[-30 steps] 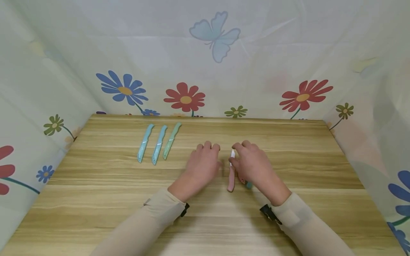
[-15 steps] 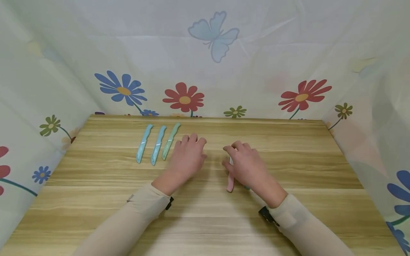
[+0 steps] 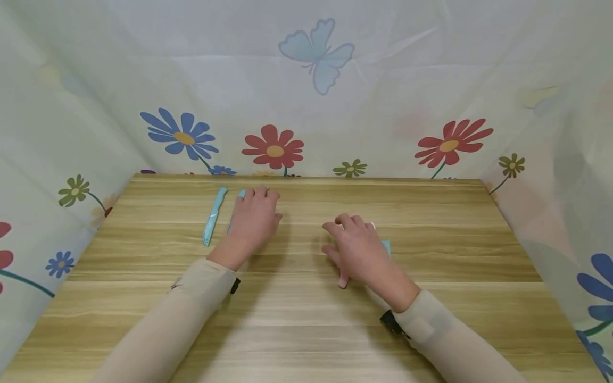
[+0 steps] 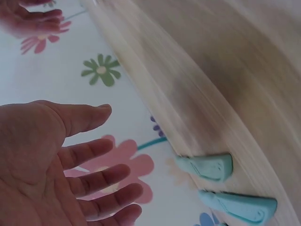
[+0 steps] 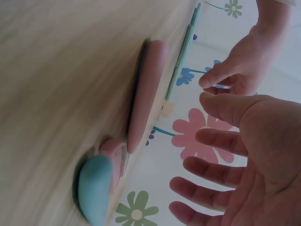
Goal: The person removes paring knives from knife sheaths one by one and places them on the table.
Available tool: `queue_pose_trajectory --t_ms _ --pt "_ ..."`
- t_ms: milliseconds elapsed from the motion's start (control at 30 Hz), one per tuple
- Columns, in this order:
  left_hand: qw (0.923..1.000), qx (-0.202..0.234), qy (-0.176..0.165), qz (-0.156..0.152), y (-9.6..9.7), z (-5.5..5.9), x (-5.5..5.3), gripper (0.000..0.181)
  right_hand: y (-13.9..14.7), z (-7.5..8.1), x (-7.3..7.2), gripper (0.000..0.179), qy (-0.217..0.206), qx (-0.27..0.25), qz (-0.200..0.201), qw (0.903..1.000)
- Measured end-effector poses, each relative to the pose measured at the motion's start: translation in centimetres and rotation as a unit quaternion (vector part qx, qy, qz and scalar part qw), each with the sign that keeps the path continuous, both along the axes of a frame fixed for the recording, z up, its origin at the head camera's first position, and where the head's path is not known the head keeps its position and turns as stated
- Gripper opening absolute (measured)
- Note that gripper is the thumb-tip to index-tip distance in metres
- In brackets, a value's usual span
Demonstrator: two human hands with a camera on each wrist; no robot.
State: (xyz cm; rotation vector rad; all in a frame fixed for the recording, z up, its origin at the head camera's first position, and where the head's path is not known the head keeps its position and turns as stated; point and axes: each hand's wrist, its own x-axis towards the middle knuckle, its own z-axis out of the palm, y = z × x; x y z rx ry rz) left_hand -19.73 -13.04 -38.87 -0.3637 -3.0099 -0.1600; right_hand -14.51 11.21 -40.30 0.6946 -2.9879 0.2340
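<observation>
The left hand (image 3: 254,218), fingers spreading wide, is hovering over a green knife (image 4: 207,167) and a blue knife (image 4: 242,205) toward the surface's (image 3: 297,330) far left corner. The right hand (image 3: 361,250), also opening wide, is hovering above a pink knife (image 3: 343,280), which is lying slightly nearer the right edge than the left. Another blue knife (image 3: 214,217) is lying closer to the left edge.

The left hand (image 3: 254,219) has been carried farther left of the pink-handled knife (image 3: 343,281); more of that knife is now hidden by the right hand (image 3: 358,249).
</observation>
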Motion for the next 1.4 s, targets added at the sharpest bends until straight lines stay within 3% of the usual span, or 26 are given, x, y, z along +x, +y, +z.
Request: queue_pose_trajectory --t_ms 367,600,900,1133,1400 --pt "0.9993 0.008 -0.014 0.033 -1.9 -1.0 -3.2 0.046 -1.8 -0.1 -0.3 0.053 -0.003 0.018 0.011 0.9998" --pt "0.999 0.021 -0.016 0.035 -2.5 -1.5 -5.3 0.032 -2.5 0.0 -0.3 0.054 -0.001 0.021 0.017 0.9996" --pt "0.9976 -0.024 -0.041 0.049 -2.7 -1.8 -8.0 0.035 -2.9 -0.1 -0.6 0.054 0.0 0.024 0.024 0.9994" --pt "0.9949 -0.042 -0.067 0.062 -2.5 -2.2 -9.5 0.038 -3.1 -0.2 -0.6 0.054 0.003 0.031 0.024 0.9992" --pt "0.992 -0.061 -0.077 0.08 -2.2 -2.5 -10.4 0.04 -3.3 0.0 -0.7 0.054 0.0 0.03 0.024 0.9993"
